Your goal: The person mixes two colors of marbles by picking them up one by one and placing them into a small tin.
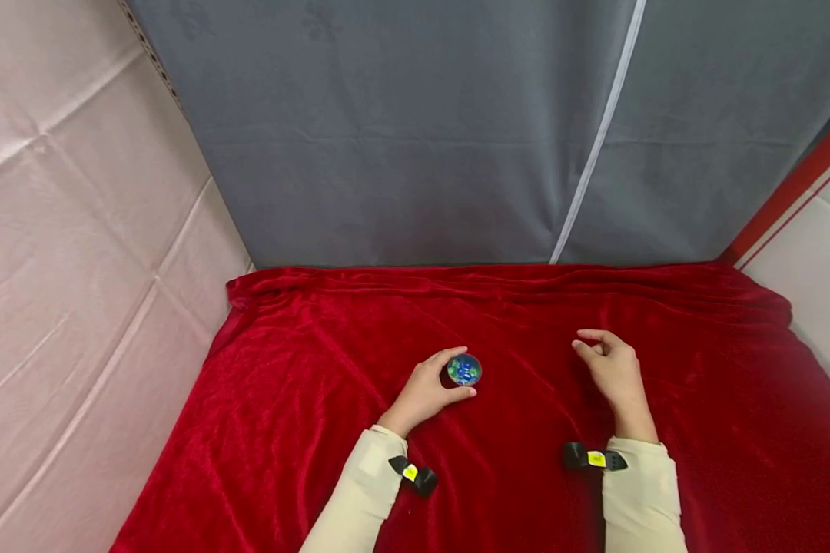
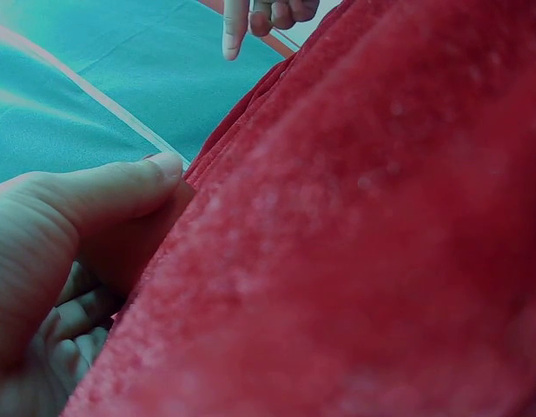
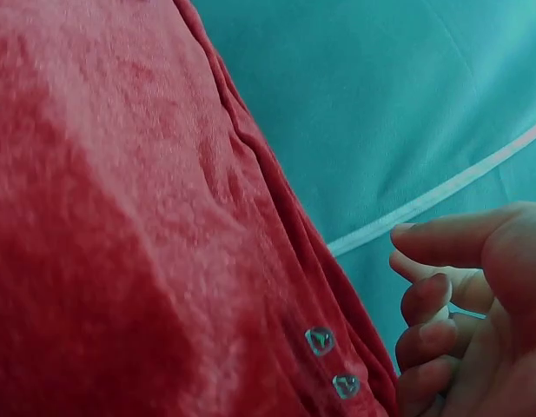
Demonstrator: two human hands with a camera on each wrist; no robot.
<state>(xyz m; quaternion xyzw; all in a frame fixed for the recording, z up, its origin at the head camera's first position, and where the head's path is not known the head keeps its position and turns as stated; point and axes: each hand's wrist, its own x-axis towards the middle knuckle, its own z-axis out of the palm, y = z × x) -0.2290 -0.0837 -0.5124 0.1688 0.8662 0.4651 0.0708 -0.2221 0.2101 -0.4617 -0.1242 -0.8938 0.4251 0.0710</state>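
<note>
In the head view my left hand holds a small round bowl, its thumb and fingers curved around the side. Blue and green glassy pieces show inside it. The left wrist view has the left thumb in front, with the bowl mostly hidden behind it. Off to the right, my right hand is held over the cloth, thumb and index finger loosely bent with a gap between them. Two clear glass marbles with green inside appear beside the curled fingers in the right wrist view, overlapping the red cloth.
A wrinkled red velvet cloth covers the table. Grey fabric with a white strip hangs behind it. Pale cloth walls stand at both sides. Each sleeve carries a small black wrist camera.
</note>
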